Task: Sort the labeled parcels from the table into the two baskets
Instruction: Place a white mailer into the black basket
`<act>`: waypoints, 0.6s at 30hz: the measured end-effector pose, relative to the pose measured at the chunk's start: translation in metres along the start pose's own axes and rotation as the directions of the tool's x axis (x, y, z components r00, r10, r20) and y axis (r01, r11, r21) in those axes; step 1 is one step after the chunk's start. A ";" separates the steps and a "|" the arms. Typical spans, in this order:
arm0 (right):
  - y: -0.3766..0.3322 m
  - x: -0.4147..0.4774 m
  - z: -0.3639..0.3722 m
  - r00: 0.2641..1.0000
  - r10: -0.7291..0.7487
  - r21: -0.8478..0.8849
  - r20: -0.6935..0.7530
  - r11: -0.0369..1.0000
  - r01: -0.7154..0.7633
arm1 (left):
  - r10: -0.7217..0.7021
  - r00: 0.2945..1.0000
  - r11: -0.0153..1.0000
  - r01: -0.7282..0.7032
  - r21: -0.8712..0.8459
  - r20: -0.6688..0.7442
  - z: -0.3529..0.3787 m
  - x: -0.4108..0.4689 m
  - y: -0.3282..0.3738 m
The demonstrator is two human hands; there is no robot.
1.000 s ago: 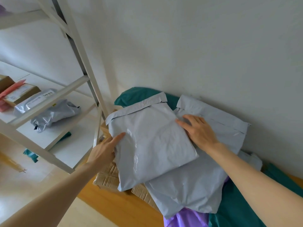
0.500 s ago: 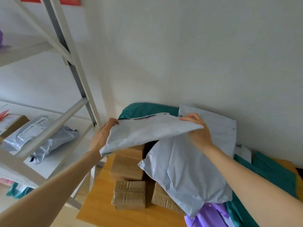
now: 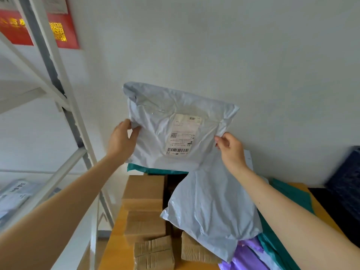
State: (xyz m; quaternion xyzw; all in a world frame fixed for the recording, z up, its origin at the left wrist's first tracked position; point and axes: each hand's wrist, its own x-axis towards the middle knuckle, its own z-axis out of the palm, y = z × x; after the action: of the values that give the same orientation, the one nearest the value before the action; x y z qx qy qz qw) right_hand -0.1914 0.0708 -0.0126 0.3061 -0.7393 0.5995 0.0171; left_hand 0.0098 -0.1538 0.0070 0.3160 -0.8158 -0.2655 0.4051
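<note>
Nearest the camera, on the wooden counter (image 3: 116, 248), taped cardboard boxes (image 3: 145, 209) sit in a row running from its near edge toward the wall. A grey mailer bag (image 3: 210, 215) slumps over the boxes on their right, with a purple bag (image 3: 247, 256) poking out below it at the near edge and teal bags (image 3: 288, 193) spread toward the right side. None of these shows a label from here, so each would likely need turning over to be read.

Above the pile, both hands hold a grey parcel (image 3: 175, 131) upright in the air, clear of the counter, its printed label (image 3: 182, 136) with barcode turned to the camera. That pose reads as checking the label to decide which basket it belongs in. The left hand (image 3: 120, 140) has its grip closed on the parcel's left edge, thumb in front and fingers behind. The right hand (image 3: 230, 148) pinches the right edge between thumb and fingertips. Holding it by both sides keeps the soft plastic stretched flat enough to read.

No basket is in view, so the parcel has to travel out of frame. A white metal shelf rack (image 3: 64, 106) stands close on the left, its upright just beside the left forearm, and could catch a swing that way. A dark object (image 3: 344, 184) sits at the counter's far right, blurred. Behind is the wall (image 3: 233, 45), with a red poster (image 3: 58, 28) beyond the rack.
</note>
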 end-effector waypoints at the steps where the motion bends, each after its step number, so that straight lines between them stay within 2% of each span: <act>1: -0.002 0.000 -0.006 1.000 0.013 0.018 -0.013 1.000 -0.013 | -0.013 1.000 0.999 0.014 -0.048 0.019 0.002 0.002 0.006; 5: -0.005 -0.002 -0.029 0.990 0.133 0.061 -0.044 0.990 -0.130 | -0.027 0.999 0.993 0.031 -0.115 0.037 0.015 0.008 0.029; 10: 0.004 -0.005 -0.053 0.917 0.393 0.141 0.073 0.906 -0.400 | -0.029 0.998 0.994 0.035 -0.106 0.060 0.031 0.010 0.060; 13: 0.013 -0.007 -0.070 0.879 0.469 0.071 0.090 0.877 -0.475 | 0.016 0.995 0.998 -0.009 -0.069 0.101 0.039 0.009 0.079; 18: 0.018 -0.001 -0.109 0.856 0.514 -0.050 -0.045 0.855 -0.516 | 0.109 0.978 0.994 -0.104 -0.041 0.178 0.054 0.002 0.100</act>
State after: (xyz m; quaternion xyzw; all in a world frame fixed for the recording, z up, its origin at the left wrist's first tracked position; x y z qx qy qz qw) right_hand -0.2364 0.1710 0.0018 0.0877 -0.8117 0.5641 -0.1238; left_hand -0.0661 -0.0793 0.0482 0.2402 -0.8605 -0.2836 0.3483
